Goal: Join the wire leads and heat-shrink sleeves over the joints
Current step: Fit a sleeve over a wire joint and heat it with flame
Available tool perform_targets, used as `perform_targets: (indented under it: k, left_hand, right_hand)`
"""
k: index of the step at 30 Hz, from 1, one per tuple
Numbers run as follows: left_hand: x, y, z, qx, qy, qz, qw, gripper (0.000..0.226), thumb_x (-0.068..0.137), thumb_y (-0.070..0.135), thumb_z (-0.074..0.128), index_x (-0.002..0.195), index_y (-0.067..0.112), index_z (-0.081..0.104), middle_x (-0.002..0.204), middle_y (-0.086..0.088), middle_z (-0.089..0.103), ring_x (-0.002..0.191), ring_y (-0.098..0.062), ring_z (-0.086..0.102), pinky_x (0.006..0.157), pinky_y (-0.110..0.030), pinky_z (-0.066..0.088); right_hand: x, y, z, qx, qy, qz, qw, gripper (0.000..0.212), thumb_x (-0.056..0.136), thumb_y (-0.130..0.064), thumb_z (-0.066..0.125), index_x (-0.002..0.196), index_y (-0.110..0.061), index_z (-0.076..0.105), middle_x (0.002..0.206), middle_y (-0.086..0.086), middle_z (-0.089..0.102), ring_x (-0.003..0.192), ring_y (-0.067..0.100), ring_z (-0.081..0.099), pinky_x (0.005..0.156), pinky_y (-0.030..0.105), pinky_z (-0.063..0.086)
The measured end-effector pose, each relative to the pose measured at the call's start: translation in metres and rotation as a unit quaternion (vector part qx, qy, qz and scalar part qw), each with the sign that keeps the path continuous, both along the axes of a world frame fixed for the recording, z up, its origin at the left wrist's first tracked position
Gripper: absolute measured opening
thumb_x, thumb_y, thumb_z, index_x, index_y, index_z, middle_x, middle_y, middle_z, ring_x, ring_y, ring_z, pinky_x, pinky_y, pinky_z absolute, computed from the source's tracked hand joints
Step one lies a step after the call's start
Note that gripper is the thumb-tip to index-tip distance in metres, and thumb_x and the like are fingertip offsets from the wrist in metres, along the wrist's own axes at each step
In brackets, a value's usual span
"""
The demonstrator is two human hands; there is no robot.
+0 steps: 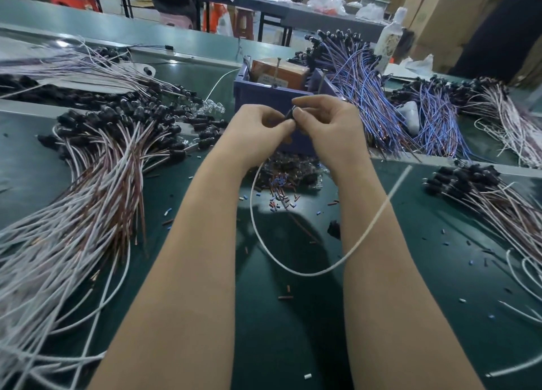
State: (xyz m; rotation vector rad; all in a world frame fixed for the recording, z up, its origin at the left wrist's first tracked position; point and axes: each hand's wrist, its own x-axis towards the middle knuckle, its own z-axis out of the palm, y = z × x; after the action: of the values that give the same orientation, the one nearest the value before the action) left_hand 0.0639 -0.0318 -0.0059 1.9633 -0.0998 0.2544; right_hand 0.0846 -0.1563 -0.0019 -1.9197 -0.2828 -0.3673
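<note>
Your left hand (258, 125) and right hand (328, 125) both pinch the small black sleeve (289, 114) with curled fingertips, held up in front of the purple bin (272, 96), while the white wire (293, 268) loops down from them over the green mat (293, 331) and off to your right. Hold the sleeve square to the lead and slide it with short, even nudges so no strand snags or splays. I cannot tell whether the joint is covered, so check that before you heat it.
</note>
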Motion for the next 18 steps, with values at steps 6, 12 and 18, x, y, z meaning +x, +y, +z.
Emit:
perform_targets:
  k: [6,12,18]
  left_hand:
    - [0.0013,-0.0005,-0.0014,0.005,-0.056,0.032,0.998,0.011,0.092,0.016,0.060,0.096,0.011,0.069,0.082,-0.005,0.071,0.084,-0.016,0.069,0.086,-0.031,0.053]
    - [0.0004,0.0028,-0.0026,0.017,-0.067,0.038,0.997,0.014,0.092,0.013,0.059,0.100,0.009,0.069,0.084,-0.006,0.071,0.085,-0.019,0.068,0.088,-0.036,0.053]
    - [0.0048,-0.0010,-0.0030,-0.003,-0.033,0.015,0.999,0.021,0.088,0.018,0.065,0.104,0.004,0.064,0.096,-0.014,0.071,0.094,-0.026,0.068,0.089,-0.043,0.052]
  right_hand:
    - [0.0001,-0.0010,-0.0018,0.132,0.039,0.032,0.990,0.009,0.090,-0.003,0.060,0.091,-0.006,0.068,0.074,0.004,0.066,0.068,0.012,0.062,0.074,0.022,0.055]
    - [-0.0018,0.0051,-0.0050,0.202,0.083,0.059,0.974,0.009,0.090,-0.001,0.059,0.089,-0.005,0.066,0.076,0.006,0.064,0.072,0.013,0.059,0.072,0.019,0.053]
    - [0.0012,0.0040,-0.0018,0.183,0.091,0.067,0.977,0.008,0.091,-0.004,0.059,0.088,-0.007,0.066,0.076,0.007,0.066,0.067,0.015,0.063,0.067,0.023,0.056]
